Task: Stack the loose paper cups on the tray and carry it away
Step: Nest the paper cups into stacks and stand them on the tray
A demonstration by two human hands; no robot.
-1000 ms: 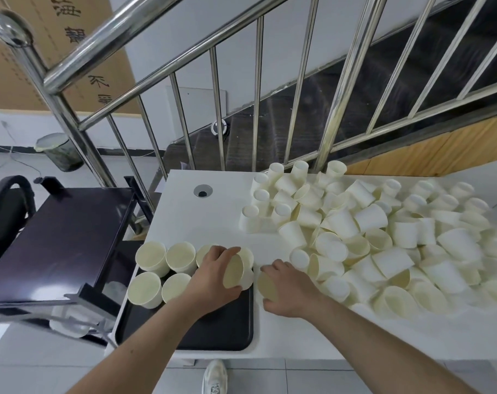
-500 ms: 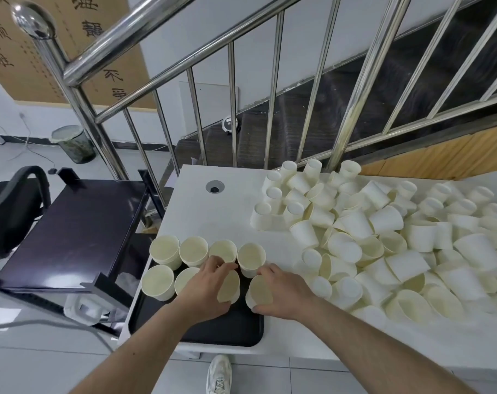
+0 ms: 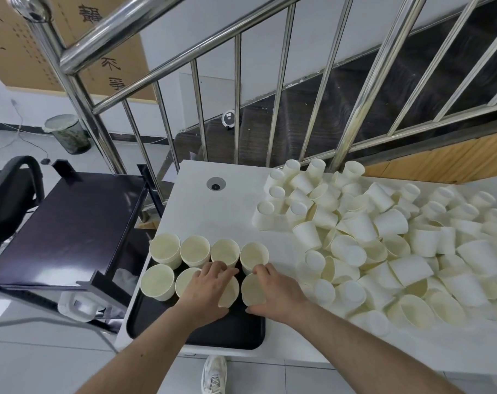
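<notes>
A cup (image 3: 229,291) is gripped by the left hand (image 3: 206,291), fingers curled round it, over the black tray (image 3: 202,331). Another cup (image 3: 253,290) is held likewise by the right hand (image 3: 278,292). Six upright cups (image 3: 194,251) stand on the tray; a loose pile (image 3: 383,245) is heaped on the white table (image 3: 213,211).

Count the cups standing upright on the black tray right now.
8. Four in the back row; two front left; one under the left hand at; one under the right hand at. None looks hidden.
</notes>
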